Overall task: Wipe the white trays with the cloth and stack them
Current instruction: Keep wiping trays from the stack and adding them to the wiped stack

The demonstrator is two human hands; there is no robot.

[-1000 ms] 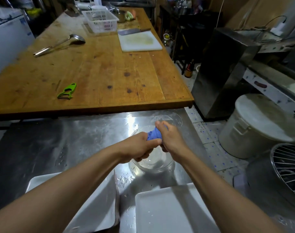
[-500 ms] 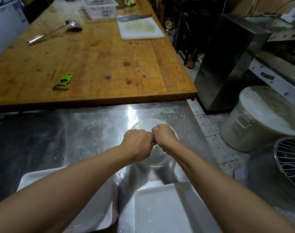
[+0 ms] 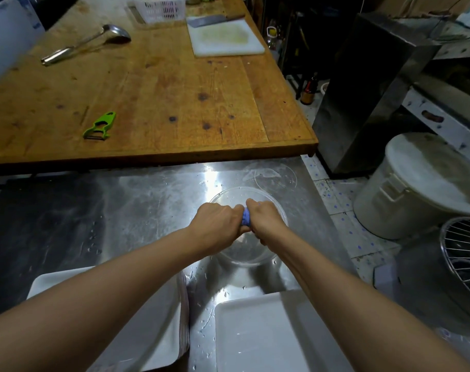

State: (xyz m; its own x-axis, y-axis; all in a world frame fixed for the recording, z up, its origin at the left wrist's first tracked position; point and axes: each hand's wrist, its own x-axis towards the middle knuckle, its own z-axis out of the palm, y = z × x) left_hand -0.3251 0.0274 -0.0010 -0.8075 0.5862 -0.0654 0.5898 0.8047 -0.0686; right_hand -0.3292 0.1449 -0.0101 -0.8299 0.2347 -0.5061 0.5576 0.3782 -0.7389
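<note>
While both hands, left point(image 3: 217, 226) and right point(image 3: 266, 220), grip the twisted blue cloth point(image 3: 246, 219) between them over a clear glass bowl point(image 3: 278, 210) on the steel table point(image 3: 121, 216), one white tray point(image 3: 258, 336) lies near right and a tray stack point(image 3: 164, 331) near left.

Cloth point(image 3: 245, 220): blue, bunched into a tight wad, only a small strip visible at frame centre, gripped between left hand point(image 3: 217, 226) and right hand point(image 3: 266, 218), both fists closed on it.

Left tray stack point(image 3: 164, 326): white, rectangular, several thin edges showing along its right side; lower left of frame, flat on the steel counter point(image 3: 137, 210), largely covered by the forearm.

Right tray point(image 3: 258, 336): white, shallow, raised rim, lying flat at lower centre-right, water droplets on it. Well apart from the stack by a wet strip of counter.
</note>
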